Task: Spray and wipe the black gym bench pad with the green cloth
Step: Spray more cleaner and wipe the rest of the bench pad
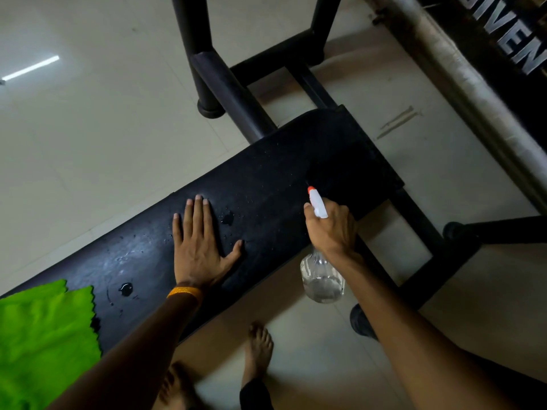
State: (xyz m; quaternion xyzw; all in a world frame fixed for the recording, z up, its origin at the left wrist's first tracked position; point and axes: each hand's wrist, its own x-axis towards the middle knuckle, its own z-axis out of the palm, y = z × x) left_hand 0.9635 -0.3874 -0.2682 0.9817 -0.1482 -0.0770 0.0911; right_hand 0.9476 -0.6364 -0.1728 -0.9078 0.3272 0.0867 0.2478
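The black gym bench pad (266, 179) runs from lower left to upper right, and small water drops lie on it. My left hand (198, 244) rests flat on the pad with its fingers spread and holds nothing. My right hand (331, 229) grips a clear spray bottle (321, 279) by its white head; the orange nozzle points at the pad's far end. The bottle's body hangs just off the pad's near edge, with a little liquid in it. The green cloth (44, 341) lies crumpled on the pad at the lower left, apart from both hands.
The bench's black steel frame (225, 81) stands on the pale tiled floor behind and to the right of the pad. A silver bar with a black lettered panel (461, 69) crosses the upper right. My bare feet (260, 347) are on the floor below the pad.
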